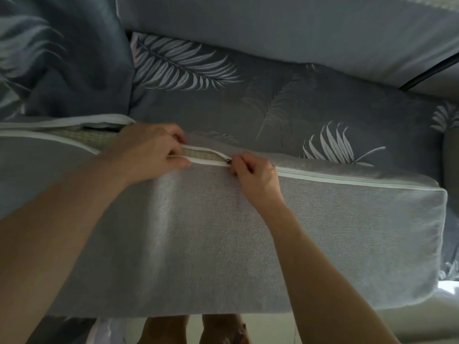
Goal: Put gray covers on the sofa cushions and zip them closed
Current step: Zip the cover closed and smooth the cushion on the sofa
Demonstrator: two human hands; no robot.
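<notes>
Zipping step, partly closed. Right hand (253,173) pinches small metal zipper pull (228,162); left hand (149,151) pinches white zipper tape (198,161) of gray woven cushion cover (223,232). Next: draw pull toward cover's left corner.

A long block-shaped sofa cushion in a gray woven cover (223,232) lies across the foreground, its zippered edge uppermost. On that edge, the white zipper (347,179) runs closed from the right end to the small metal slider (228,163) near the middle; left of the slider the tapes part over the pale checked inner cushion (198,156). The left hand (149,152) sits on the open section, left of the slider; the right hand (253,177) sits at the slider. Behind the cushion lies a feather-print gray sofa seat (248,95), with a plain gray back cushion (273,28) beyond.
</notes>
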